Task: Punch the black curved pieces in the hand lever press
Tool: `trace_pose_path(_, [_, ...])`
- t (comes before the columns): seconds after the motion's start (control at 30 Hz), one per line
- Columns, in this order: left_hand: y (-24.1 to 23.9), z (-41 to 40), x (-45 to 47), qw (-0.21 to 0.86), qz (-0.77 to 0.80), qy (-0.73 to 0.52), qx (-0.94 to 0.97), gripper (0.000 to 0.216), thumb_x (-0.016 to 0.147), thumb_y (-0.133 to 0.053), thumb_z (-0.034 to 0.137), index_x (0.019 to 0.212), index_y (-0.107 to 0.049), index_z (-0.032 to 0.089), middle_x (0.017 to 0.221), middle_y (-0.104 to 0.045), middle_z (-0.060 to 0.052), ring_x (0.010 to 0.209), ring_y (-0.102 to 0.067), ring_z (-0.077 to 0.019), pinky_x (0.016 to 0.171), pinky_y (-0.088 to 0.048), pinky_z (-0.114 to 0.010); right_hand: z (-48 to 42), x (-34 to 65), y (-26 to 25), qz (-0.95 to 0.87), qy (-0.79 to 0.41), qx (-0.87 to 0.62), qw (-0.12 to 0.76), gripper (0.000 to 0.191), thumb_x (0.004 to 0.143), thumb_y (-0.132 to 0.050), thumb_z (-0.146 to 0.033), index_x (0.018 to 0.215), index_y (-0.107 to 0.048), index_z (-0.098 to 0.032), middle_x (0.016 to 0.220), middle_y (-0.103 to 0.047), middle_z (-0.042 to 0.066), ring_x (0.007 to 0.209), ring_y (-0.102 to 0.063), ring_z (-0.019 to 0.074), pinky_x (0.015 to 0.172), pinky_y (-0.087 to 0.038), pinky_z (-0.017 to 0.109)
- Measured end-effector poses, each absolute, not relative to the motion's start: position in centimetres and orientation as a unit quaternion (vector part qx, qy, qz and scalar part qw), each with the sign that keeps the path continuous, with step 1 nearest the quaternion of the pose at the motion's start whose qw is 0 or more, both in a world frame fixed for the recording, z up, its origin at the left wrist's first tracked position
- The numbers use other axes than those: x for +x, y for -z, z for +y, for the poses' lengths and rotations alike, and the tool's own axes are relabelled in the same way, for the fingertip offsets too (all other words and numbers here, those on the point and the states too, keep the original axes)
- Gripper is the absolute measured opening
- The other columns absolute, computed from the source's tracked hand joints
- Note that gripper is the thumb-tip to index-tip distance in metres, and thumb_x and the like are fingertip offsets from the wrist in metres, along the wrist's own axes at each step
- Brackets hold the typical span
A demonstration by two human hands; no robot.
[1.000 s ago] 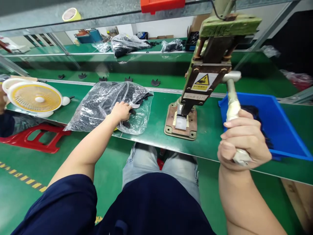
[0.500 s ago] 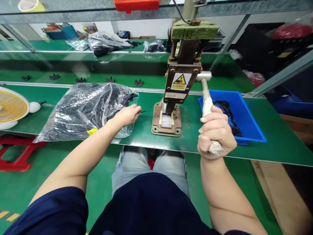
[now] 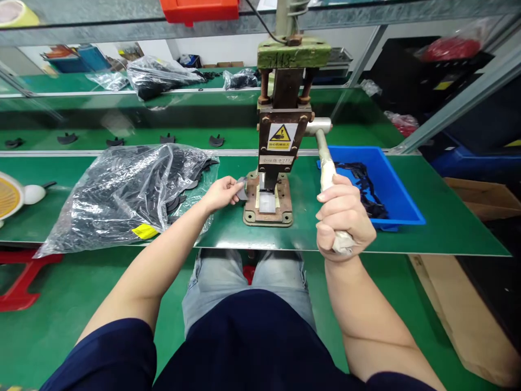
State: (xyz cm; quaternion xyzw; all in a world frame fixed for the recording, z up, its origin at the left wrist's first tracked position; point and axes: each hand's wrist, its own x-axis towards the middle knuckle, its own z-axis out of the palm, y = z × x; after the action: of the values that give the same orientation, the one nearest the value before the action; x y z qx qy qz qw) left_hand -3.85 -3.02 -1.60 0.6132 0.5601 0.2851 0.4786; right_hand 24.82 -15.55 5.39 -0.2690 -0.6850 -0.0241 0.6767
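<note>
Between the fingertips of my left hand point(image 3: 223, 193) is a small dark, flat plastic piece point(image 3: 242, 190), beside the left edge of the press base point(image 3: 249, 216). My right hand point(image 3: 344, 220) is wrapped round the tape-covered lever point(image 3: 326, 163) of the hand press point(image 3: 280, 130). The press ram stands over a small metal block point(image 3: 267, 203) on the base. Left of my left hand lies a clear plastic bag point(image 3: 122, 190) with many black pieces in it, its mouth toward the press.
A blue bin point(image 3: 401, 203) with black parts stands behind my right hand. Several black curved pieces point(image 3: 216, 141) lie in a row along the back ledge. A fan point(image 3: 12, 195) sits at the left. A metal shelf beam point(image 3: 122, 33) crosses overhead.
My left hand has moved right, from the bag's mouth to the press base, carrying the dark piece. My right hand stays on the lever. The whole view has shifted slightly.
</note>
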Motion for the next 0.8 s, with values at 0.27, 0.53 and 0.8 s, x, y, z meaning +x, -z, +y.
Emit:
trace_pose_path(0.27, [-0.1,-2.7,1.4,0.587,0.514,-0.237,0.579,0.033,0.100,-0.076,0.038,0.096,-0.049,0.020,0.061,-0.068,0.002,0.052,-0.068,-0.0119,0.056,-0.054,-0.021,-15.4,24.7,-5.5,-0.684,0.032,-0.256,0.682,0.024,0.085,-0.070,-0.038,0.066,-0.058,-0.028,0.066,-0.061,-0.005,0.083,-0.071,0.0188,0.111,-0.058,0.060])
trace_pose_path(0.53, [-0.4,-1.2,2.4,0.573,0.534,-0.178,0.596,0.027,0.094,-0.082,0.033,0.098,-0.058,0.020,0.063,-0.065,0.002,0.046,-0.061,-0.0096,0.046,-0.046,-0.018,-15.2,24.3,-5.4,-0.668,0.026,-0.251,0.701,0.025,0.086,-0.068,-0.039,0.066,-0.058,-0.029,0.065,-0.061,-0.006,0.083,-0.070,0.0174,0.111,-0.058,0.055])
trace_pose_path(0.8, [-1.0,0.6,3.0,0.587,0.567,-0.098,0.569,0.019,0.090,-0.080,0.023,0.097,-0.063,0.021,0.055,-0.057,0.004,0.040,-0.054,-0.0100,0.044,-0.042,-0.019,-15.2,24.2,-5.3,-0.655,0.035,-0.265,0.707,0.028,0.087,-0.067,-0.043,0.066,-0.056,-0.029,0.062,-0.059,-0.007,0.079,-0.070,0.0175,0.109,-0.061,0.055])
